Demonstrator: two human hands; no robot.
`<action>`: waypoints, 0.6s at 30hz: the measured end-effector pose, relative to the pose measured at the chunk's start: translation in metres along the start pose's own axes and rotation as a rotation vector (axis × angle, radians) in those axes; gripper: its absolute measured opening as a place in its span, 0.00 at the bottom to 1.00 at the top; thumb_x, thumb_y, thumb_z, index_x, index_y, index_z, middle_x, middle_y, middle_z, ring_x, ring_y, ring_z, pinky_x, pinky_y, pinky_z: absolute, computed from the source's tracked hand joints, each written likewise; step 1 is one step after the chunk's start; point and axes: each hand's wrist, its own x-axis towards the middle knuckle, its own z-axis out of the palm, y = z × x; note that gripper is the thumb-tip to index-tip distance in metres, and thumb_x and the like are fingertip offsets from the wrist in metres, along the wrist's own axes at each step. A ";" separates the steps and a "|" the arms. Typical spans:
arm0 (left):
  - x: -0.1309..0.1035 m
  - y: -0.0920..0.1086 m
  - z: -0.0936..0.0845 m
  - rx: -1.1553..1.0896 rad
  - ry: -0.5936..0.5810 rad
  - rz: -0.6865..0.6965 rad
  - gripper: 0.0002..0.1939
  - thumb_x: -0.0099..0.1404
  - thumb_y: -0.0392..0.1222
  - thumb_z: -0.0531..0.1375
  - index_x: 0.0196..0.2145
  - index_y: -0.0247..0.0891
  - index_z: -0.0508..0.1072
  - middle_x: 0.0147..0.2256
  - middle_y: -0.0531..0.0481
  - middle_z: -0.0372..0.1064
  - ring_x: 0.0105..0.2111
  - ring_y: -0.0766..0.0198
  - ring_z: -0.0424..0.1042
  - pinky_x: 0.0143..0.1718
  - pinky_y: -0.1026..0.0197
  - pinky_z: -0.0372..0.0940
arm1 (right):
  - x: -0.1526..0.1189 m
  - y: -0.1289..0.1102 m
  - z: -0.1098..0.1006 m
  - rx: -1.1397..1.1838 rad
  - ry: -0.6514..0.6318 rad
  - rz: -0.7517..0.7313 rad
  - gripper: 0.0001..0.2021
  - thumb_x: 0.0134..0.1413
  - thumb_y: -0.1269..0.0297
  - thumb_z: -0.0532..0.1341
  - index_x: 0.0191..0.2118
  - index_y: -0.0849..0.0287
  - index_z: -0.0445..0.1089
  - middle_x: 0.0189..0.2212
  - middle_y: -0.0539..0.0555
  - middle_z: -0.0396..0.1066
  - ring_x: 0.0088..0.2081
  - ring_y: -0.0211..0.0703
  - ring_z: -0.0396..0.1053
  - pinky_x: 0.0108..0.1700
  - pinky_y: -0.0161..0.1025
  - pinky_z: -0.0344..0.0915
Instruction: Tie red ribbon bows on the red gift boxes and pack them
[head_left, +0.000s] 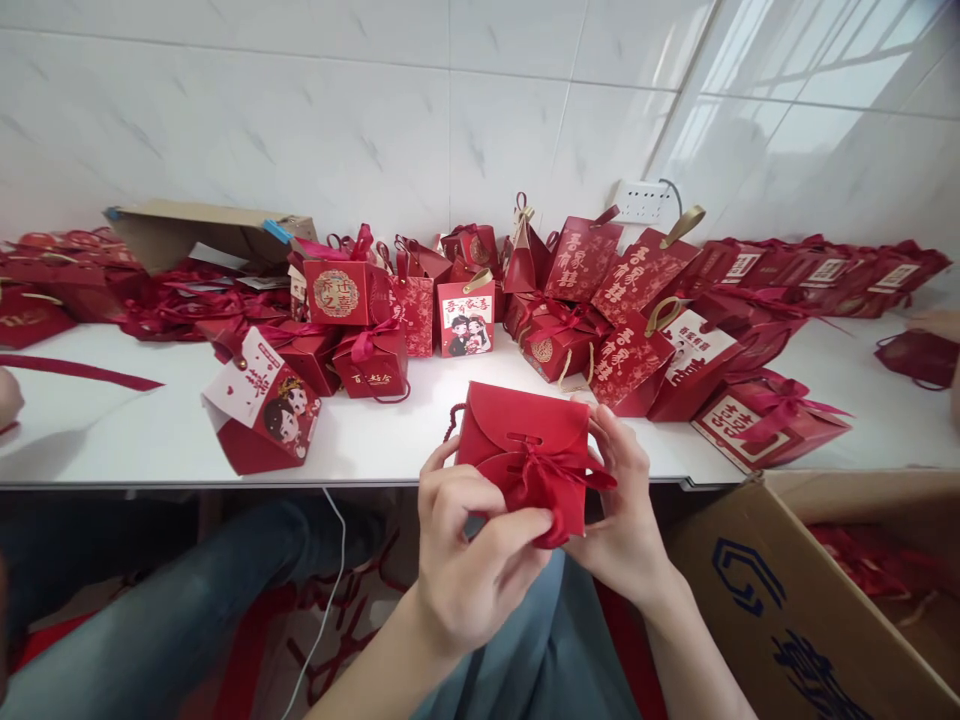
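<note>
A red gift box [487,415] with a curved flap is held up over my lap, just in front of the table edge. A red ribbon bow [544,480] is tied through the slots in its flap, and a dark red cord handle hangs at its left side. My left hand [469,555] is closed at the box's lower left, thumb pressed on the ribbon near the bottom. Around the box's right side, my right hand [626,500] grips the edge, some of its fingers hidden behind it.
Many red gift boxes [375,360] crowd the white table [390,440]. An opened cardboard carton [217,220] stands at the back left, another large carton [757,580] at the lower right. A person's leg [165,620] is on the left; other people's hands show at both edges.
</note>
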 end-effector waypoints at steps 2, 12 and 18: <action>0.000 -0.002 0.000 -0.068 0.022 -0.143 0.03 0.60 0.36 0.60 0.32 0.42 0.68 0.30 0.52 0.57 0.33 0.64 0.62 0.44 0.55 0.64 | 0.002 0.001 -0.001 -0.044 -0.031 0.001 0.46 0.45 0.65 0.68 0.64 0.42 0.40 0.62 0.59 0.46 0.62 0.56 0.49 0.56 0.55 0.62; -0.010 -0.037 0.018 -0.281 -0.049 -0.913 0.06 0.62 0.43 0.56 0.32 0.39 0.64 0.32 0.52 0.63 0.34 0.66 0.65 0.38 0.64 0.61 | -0.001 0.027 -0.005 0.128 -0.367 0.337 0.47 0.42 0.40 0.63 0.64 0.50 0.42 0.62 0.64 0.50 0.60 0.58 0.54 0.56 0.54 0.60; -0.010 -0.035 0.018 -0.250 -0.049 -0.905 0.06 0.62 0.43 0.55 0.32 0.39 0.64 0.32 0.52 0.63 0.35 0.65 0.66 0.37 0.64 0.61 | 0.012 0.020 -0.022 -0.184 -0.207 0.046 0.14 0.55 0.59 0.61 0.47 0.50 0.65 0.54 0.58 0.60 0.56 0.51 0.60 0.52 0.47 0.63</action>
